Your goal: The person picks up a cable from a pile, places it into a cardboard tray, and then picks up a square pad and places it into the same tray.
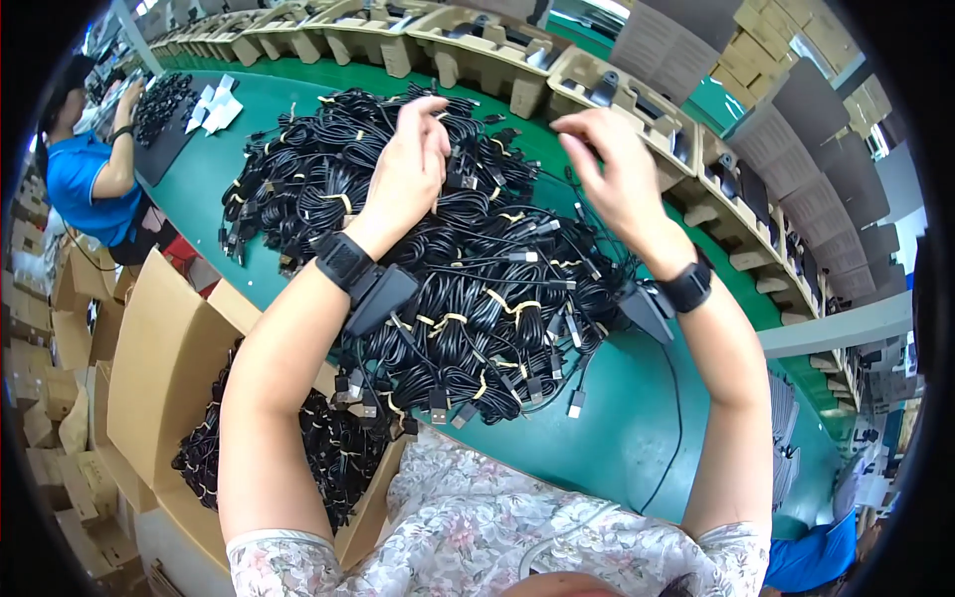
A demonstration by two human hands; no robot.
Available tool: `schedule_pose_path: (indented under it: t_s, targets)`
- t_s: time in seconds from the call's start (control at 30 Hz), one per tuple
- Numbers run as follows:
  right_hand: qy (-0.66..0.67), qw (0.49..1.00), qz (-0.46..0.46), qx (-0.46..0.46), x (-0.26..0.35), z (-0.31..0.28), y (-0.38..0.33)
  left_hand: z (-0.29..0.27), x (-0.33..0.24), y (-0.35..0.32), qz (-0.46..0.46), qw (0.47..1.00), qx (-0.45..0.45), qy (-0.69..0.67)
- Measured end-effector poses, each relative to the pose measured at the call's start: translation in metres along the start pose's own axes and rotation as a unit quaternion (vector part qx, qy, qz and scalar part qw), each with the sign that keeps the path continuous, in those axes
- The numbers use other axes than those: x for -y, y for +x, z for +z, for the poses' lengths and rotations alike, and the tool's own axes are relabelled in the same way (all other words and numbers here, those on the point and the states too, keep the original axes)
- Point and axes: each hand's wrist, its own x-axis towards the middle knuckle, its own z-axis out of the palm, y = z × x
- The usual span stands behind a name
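A big heap of black USB cables (468,343), coiled and bound with tan ties, covers the middle of the green workbench (627,428). Above the heap's far part is my left hand (410,164), its index finger stretched and the other fingers loosely bent; I see nothing in it. My right hand (617,174) is past the heap's right side, beside the moulded tan trays (662,124). Its thumb and fingers are apart, with nothing between them. Each wrist wears a black strap with a dark, flat device hanging from it.
At my left stands an open cardboard box (164,368) with more bundled cables (338,463) inside. A row of trays holding dark parts curves along the bench's far side. A co-worker in blue (95,179) sits at the far left; another blue sleeve (811,557) shows at lower right.
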Motion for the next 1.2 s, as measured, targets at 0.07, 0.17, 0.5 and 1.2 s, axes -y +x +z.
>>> schedule_pose_path:
  t_s: [0.07,0.17,0.5,1.2]
  targets:
    - [0.036,0.999,-0.002,-0.005,0.007,0.019,0.015,0.003,0.007,0.001,-0.036,0.978,-0.102,-0.178]
    - [0.111,0.993,0.019,0.017,0.011,0.052,0.039,0.002,0.013,0.002,0.002,0.977,-0.152,-0.148]
    - [0.033,0.950,0.122,0.285,0.018,0.095,0.075,0.006,0.021,0.005,0.072,0.976,-0.192,-0.080]
    - [0.480,0.837,0.253,-0.062,0.049,-0.110,-0.020,-0.026,-0.082,0.012,0.280,0.941,-0.177,0.063]
